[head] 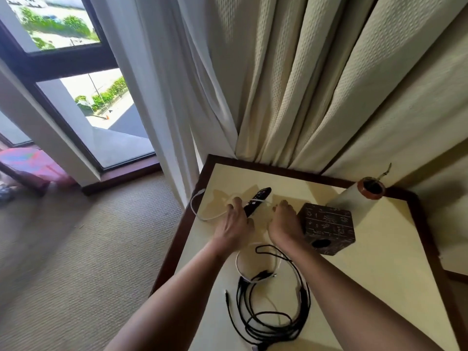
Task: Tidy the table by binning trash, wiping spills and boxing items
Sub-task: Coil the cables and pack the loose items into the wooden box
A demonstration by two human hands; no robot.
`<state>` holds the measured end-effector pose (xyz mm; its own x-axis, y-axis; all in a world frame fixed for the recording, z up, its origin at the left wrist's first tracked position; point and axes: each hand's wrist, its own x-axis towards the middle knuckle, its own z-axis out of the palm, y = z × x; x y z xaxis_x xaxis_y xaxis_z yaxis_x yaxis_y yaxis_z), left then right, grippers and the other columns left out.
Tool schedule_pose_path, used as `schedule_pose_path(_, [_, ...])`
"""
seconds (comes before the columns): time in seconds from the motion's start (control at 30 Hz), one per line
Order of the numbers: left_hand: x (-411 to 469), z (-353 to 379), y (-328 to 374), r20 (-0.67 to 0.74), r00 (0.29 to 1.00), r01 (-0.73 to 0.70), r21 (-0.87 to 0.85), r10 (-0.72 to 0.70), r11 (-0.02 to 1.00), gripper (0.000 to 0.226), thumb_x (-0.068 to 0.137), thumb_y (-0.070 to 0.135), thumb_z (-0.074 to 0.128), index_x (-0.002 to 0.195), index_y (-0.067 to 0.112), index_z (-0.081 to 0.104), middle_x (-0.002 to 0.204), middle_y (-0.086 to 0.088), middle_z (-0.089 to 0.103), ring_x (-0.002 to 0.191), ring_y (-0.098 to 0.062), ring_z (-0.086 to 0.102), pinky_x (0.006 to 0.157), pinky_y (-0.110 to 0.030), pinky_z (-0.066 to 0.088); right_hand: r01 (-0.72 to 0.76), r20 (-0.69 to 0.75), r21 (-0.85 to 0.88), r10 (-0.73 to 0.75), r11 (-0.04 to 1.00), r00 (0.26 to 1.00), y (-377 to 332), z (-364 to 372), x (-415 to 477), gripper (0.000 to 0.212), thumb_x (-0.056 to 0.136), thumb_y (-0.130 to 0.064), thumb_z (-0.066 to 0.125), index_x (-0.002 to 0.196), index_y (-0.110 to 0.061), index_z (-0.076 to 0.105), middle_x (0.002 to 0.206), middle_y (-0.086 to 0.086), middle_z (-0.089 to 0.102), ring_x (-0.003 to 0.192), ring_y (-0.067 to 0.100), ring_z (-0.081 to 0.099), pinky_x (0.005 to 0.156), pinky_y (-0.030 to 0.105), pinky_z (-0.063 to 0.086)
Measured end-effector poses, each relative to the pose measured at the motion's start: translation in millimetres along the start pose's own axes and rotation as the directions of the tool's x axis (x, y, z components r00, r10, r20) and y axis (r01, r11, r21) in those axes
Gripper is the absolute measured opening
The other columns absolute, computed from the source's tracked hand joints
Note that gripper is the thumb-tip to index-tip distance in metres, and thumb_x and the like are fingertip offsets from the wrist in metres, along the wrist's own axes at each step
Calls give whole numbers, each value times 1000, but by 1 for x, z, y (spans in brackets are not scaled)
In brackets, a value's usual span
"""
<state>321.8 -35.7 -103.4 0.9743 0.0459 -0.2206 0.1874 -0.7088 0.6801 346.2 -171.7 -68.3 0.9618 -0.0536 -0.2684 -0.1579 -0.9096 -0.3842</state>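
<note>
A black remote (pixel 258 199) lies at the far left of the cream table (pixel 379 249), with a white cable (pixel 198 213) draped across it. My left hand (pixel 234 224) lies palm down over the remote's near end, fingers and thumb curled on either side of it. My right hand (pixel 285 221) is just to the right, fingertips bent down where the white cable ends, seemingly pinching it. A coil of black cable (pixel 268 317) lies nearer to me, under my forearms, overlapping a second white loop (pixel 239 268).
A dark patterned box (pixel 328 224) stands right of my right hand, touching it. Behind the box a pale cylinder with a dark brown rim (pixel 354 196) stands at the table's back edge. Curtains (pixel 291 84) hang behind the table. Carpet and a window lie to the left.
</note>
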Motion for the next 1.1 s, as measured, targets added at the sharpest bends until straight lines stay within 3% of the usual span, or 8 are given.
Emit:
schedule_pose_path(0.2, [-62, -34, 16, 40, 998, 47, -189, -40, 981, 80, 101, 49, 44, 160, 33, -8, 151, -22, 46, 122, -45, 58, 99, -50, 52, 120, -228, 366, -37, 923, 973, -9, -65, -60, 19, 104, -11, 45, 122, -9, 53, 110, 10, 66, 84, 15, 62, 58, 22, 42])
schedule_pose_path(0.27, [-89, -43, 25, 45, 998, 62, -201, -54, 978, 77, 102, 61, 43, 163, 22, 17, 144, -13, 52, 123, -33, 58, 95, -38, 48, 204, -321, 436, -61, 876, 945, -8, -85, -86, 22, 108, -17, 42, 123, -9, 55, 103, 1, 63, 75, -1, 52, 57, 16, 37])
schedule_pose_path(0.33, [-119, -50, 36, 48, 999, -13, -243, 26, 970, 60, 98, 69, 41, 130, 21, 58, 108, -7, 62, 84, -20, 61, 72, -39, 52, 271, -402, 496, -59, 825, 914, -3, -107, -116, 23, 108, -22, 42, 121, -11, 57, 99, -3, 60, 78, 0, 53, 63, 19, 39])
schedule_pose_path(0.43, [-159, -55, 53, 37, 996, -64, -297, 79, 953, 36, 101, 61, 46, 94, 27, 57, 87, 1, 52, 69, -13, 46, 62, -32, 40, 349, -493, 555, -40, 755, 869, 9, -134, -149, 24, 108, -30, 43, 115, -13, 59, 88, -6, 61, 79, 7, 59, 68, 26, 45])
schedule_pose_path(0.63, [-252, -65, 81, 195, 957, -104, -460, 214, 882, 49, 86, 67, 55, 100, 21, 61, 84, 8, 52, 71, -9, 44, 65, -32, 36, 483, -681, 535, 16, 693, 732, 71, -184, -230, 17, 108, -20, 45, 113, -12, 59, 91, -13, 58, 77, -19, 55, 63, 1, 41])
schedule_pose_path(0.87, [-321, -36, 92, 375, 898, -290, 110, 230, 951, 29, 99, 36, 64, 125, 32, 51, 114, 10, 59, 99, -3, 55, 83, -22, 48, 322, -523, 692, 141, 646, 841, 190, -122, -298, 16, 109, -32, 40, 106, -22, 52, 78, 4, 56, 61, 17, 53, 55, 43, 50])
schedule_pose_path(0.97, [-319, -4, 90, 369, 894, -403, 411, 255, 818, 48, 99, 36, 59, 143, 29, 41, 130, 5, 48, 119, -13, 42, 105, -37, 39, 157, -337, 861, 311, 485, 889, 214, -84, -314, 16, 110, -29, 37, 104, -20, 49, 75, 9, 52, 58, 23, 49, 50, 39, 45])
schedule_pose_path(1.1, [-310, 35, 78, 338, 875, -483, 558, 347, 675, 60, 98, 33, 62, 151, 23, 36, 139, -2, 45, 125, -19, 41, 108, -40, 39, 50, -203, 942, 442, 333, 874, 235, -56, -321, 16, 111, -25, 35, 106, -13, 46, 74, 9, 47, 55, 22, 44, 50, 36, 42])
